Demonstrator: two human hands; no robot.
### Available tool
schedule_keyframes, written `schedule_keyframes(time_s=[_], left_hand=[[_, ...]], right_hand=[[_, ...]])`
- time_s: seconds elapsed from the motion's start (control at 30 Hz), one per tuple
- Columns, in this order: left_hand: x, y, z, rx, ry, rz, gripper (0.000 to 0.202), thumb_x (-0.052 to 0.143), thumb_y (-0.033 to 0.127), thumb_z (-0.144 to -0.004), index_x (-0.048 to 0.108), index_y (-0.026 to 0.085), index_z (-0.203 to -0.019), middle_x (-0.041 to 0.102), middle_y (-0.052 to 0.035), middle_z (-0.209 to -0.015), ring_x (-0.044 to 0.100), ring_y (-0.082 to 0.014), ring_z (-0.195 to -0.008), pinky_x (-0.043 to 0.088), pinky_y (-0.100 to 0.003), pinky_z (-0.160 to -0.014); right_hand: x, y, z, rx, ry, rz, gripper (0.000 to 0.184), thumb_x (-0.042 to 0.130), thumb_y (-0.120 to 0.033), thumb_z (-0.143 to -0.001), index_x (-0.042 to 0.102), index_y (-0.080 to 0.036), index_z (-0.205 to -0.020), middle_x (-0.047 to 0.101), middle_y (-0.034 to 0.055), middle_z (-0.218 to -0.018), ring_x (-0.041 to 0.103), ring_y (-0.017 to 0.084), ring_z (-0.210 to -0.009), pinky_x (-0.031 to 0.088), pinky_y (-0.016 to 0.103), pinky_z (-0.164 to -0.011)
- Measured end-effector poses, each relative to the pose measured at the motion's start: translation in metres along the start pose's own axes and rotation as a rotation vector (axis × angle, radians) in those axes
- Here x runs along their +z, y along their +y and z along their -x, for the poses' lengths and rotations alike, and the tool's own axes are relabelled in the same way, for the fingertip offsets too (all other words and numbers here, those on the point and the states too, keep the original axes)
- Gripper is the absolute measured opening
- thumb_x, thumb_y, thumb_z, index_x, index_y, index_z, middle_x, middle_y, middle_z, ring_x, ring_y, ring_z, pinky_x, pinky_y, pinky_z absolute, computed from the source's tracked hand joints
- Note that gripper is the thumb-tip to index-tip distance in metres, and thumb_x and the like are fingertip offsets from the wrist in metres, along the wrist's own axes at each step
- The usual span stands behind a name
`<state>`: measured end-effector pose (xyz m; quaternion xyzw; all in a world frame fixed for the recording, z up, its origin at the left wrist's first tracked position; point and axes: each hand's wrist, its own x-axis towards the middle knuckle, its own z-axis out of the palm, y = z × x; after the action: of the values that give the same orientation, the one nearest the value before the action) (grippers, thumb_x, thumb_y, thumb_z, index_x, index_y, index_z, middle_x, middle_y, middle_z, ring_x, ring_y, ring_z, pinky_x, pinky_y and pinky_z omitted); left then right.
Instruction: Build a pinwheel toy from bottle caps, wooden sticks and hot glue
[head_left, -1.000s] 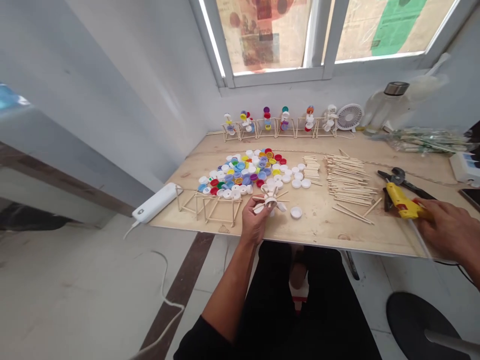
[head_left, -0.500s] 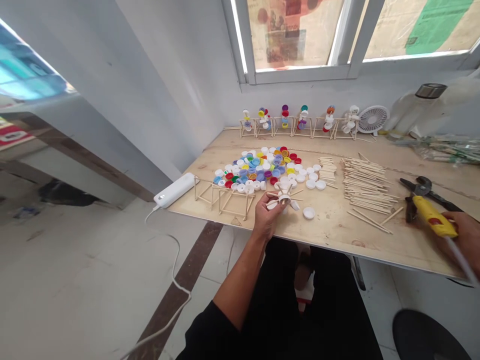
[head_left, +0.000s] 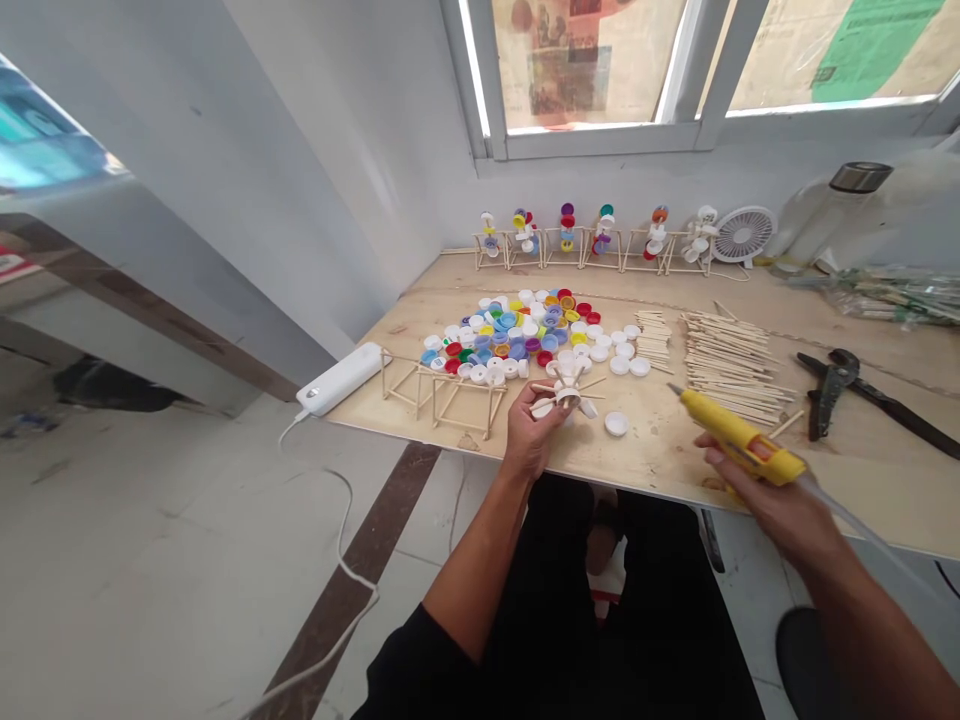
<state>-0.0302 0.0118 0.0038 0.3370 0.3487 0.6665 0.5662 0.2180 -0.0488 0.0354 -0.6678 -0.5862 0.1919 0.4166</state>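
My left hand [head_left: 531, 436] is closed on a small wheel of white bottle caps and wooden sticks [head_left: 565, 393], held just above the front edge of the plywood table [head_left: 660, 450]. My right hand [head_left: 776, 495] grips a yellow glue gun [head_left: 739, 445], its nozzle pointing left toward the wheel, with a clear glue stick trailing from its back. A single white cap [head_left: 616, 424] lies on the table between the two hands.
A pile of coloured and white caps [head_left: 525, 335] lies beyond the left hand, a stick frame [head_left: 439, 388] and white power bank [head_left: 339, 378] to its left. Wooden sticks [head_left: 731, 365], pliers [head_left: 832, 385], finished cap models [head_left: 592, 240] and a small fan [head_left: 742, 237] stand farther back.
My right hand has lifted the glue gun off the table at the right and carried it left toward the cap wheel. The left hand has kept its hold in place.
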Motion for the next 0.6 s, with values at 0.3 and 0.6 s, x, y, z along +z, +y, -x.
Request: schedule_keyframes(time_s=[0.3,0.6], left_hand=[[0.001,0.0,-0.001,-0.007,-0.009,0.017,0.043,0.085,0.027,-0.051,0.06,0.018,-0.085,0.063,0.003,-0.072,0.056,-0.008,-0.063,0.04,-0.019,-0.06],[-0.001,0.0,-0.002,-0.005,0.002,-0.032,0.045,0.085,0.031,-0.05,0.06,0.019,-0.085,0.064,0.0021,-0.074,0.058,-0.0094,-0.062,0.042,-0.021,-0.061]], right_hand=[[0.035,-0.037,0.01,0.155,-0.26,-0.175,0.033,0.064,-0.046,-0.073,0.064,-0.016,-0.086,0.066,0.0029,-0.076,0.061,0.017,-0.067,0.046,0.025,-0.055],[0.051,-0.033,0.008,0.132,-0.207,-0.174,0.034,0.067,-0.046,-0.069,0.061,-0.015,-0.083,0.062,0.0026,-0.069,0.054,0.015,-0.06,0.041,0.025,-0.052]])
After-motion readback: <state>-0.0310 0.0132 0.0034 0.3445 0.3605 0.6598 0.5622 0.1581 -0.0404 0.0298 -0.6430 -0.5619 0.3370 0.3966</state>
